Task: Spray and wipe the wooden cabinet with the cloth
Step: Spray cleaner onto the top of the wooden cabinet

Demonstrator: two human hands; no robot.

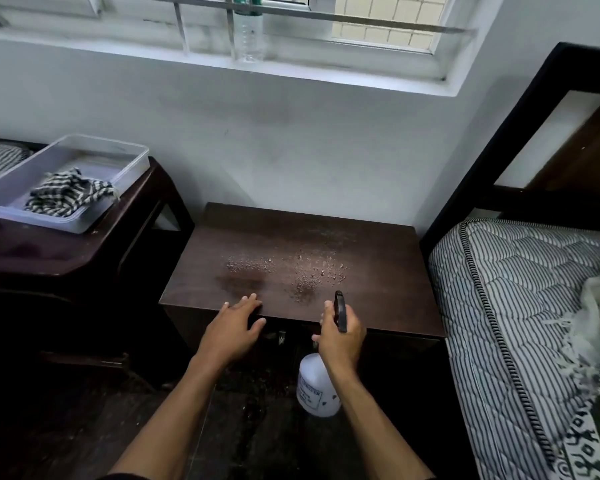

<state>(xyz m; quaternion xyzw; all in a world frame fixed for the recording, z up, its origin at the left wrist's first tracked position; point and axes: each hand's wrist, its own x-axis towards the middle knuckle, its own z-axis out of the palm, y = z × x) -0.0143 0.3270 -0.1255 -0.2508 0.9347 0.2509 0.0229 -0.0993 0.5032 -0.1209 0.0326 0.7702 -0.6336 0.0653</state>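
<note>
Far left of both hands, cloth in tray, off cabinet

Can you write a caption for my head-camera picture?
Right hand sprays bottle over wet cabinet; cloth waits.

Cabinet top bare, droplets only.
</note>
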